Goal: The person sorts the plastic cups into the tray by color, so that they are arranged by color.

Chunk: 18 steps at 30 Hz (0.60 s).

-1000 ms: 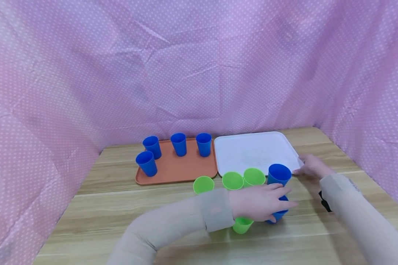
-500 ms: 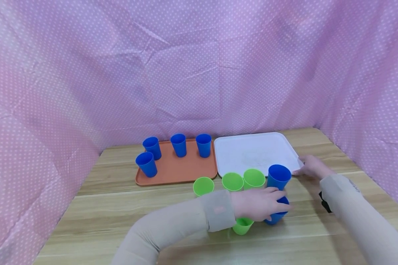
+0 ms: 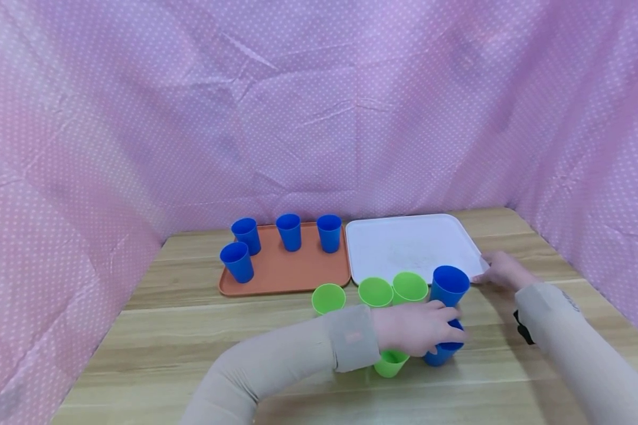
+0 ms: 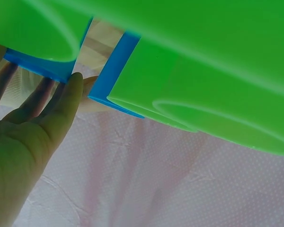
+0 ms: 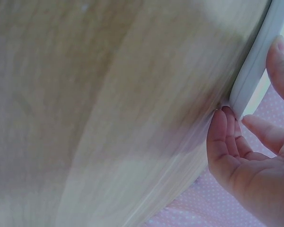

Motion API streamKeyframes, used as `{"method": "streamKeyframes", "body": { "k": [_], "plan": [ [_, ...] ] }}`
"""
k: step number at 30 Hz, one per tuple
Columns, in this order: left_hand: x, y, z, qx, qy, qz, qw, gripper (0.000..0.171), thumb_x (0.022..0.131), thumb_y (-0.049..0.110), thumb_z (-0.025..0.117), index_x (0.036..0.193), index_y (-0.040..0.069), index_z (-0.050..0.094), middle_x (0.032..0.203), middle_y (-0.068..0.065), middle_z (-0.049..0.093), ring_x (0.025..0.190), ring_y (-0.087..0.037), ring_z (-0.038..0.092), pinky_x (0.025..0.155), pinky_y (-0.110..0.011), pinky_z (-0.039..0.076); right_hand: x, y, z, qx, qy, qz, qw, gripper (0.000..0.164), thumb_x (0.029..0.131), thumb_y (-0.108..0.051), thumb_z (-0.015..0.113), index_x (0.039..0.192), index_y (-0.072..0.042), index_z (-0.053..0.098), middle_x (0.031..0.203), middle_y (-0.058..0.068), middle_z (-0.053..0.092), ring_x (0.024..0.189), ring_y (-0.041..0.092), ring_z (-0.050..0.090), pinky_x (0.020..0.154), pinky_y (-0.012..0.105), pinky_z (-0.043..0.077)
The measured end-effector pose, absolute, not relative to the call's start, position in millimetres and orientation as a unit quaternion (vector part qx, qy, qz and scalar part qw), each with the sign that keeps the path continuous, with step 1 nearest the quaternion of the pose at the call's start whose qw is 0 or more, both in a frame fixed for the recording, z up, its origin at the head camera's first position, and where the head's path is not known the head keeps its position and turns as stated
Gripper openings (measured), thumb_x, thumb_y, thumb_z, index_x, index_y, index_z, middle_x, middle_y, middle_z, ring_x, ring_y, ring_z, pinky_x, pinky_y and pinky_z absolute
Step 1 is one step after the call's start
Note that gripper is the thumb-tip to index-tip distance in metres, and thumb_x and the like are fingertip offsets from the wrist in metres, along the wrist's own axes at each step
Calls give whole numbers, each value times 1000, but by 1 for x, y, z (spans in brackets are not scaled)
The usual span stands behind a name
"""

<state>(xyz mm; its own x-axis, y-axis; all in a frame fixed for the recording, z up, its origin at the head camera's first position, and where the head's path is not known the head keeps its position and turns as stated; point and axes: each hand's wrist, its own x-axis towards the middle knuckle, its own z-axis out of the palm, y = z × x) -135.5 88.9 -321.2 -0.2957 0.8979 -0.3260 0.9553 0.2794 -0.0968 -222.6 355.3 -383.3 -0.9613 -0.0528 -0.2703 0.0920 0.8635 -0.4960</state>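
My left hand (image 3: 411, 327) reaches across the front group of cups and grips the nearer blue cup (image 3: 442, 354) near its rim. In the left wrist view, its fingers (image 4: 61, 111) lie around that blue cup, partly hidden by a green cup. Another blue cup (image 3: 448, 286) stands just behind the hand. Several green cups, among them one at the front (image 3: 390, 365), stand beside and under my left forearm. At the near right corner of the white tray (image 3: 403, 245), my right hand (image 3: 504, 270) holds the rim, thumb on top and fingertips at the underside.
An orange-brown tray (image 3: 292, 274) adjoins the white one on the left and bears several upright blue cups, one at its near left corner (image 3: 237, 262). Pink dotted fabric (image 3: 319, 118) hangs behind and beside the wooden table (image 3: 191, 348).
My left hand has drawn back slightly to the left, and its spread fingers have closed around the nearer blue cup. My right hand stays at the white tray's corner.
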Motion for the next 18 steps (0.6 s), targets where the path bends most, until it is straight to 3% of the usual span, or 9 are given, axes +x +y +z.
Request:
{"method": "streamKeyframes", "body": {
  "k": [8, 18],
  "plan": [
    [-136, 90, -317, 583, 795, -123, 115, 55, 90, 31, 61, 141, 38, 41, 147, 8, 33, 129, -8, 36, 105, -16, 34, -223, 356, -384, 26, 954, -255, 153, 80, 81, -26, 74, 130, 23, 34, 131, 45, 34, 118, 58, 36, 98, 66, 32],
    [-130, 75, -293, 613, 783, -101, 44, 55, 91, 32, 62, 142, 32, 41, 143, 4, 39, 129, -12, 36, 108, -16, 28, -224, 356, -383, 18, 957, -248, 152, 83, 79, -30, 76, 129, 23, 37, 130, 45, 37, 118, 58, 37, 98, 65, 32]
  ]
}}
